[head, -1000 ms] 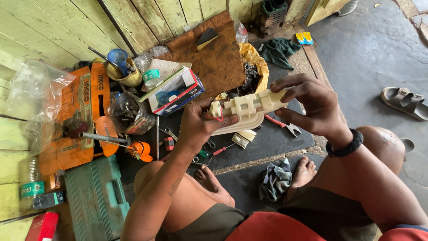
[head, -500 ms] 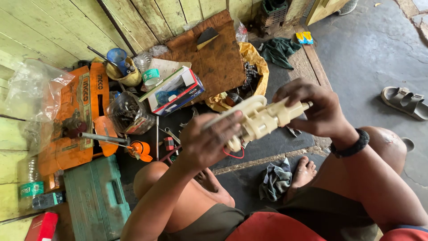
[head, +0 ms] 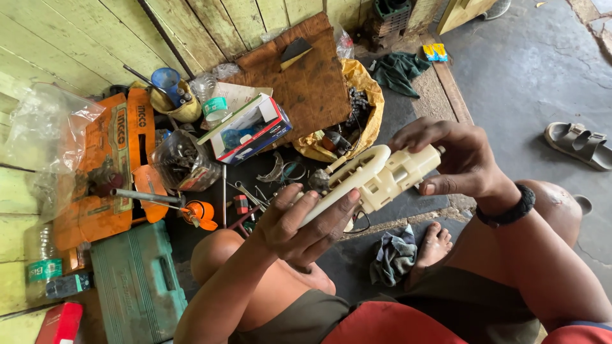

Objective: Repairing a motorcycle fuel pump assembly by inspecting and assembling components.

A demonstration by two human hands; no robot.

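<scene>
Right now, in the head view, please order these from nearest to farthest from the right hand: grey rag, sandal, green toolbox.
From the right hand:
1. grey rag, below it, beside the foot
2. sandal, far right on the floor
3. green toolbox, far left, bottom

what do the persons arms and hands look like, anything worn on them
Both arms are bare, with no sleeves in view and no gloves. The right hand has a black beaded bracelet around its wrist. The left hand and its wrist wear nothing. No rings show on the fingers.
</scene>
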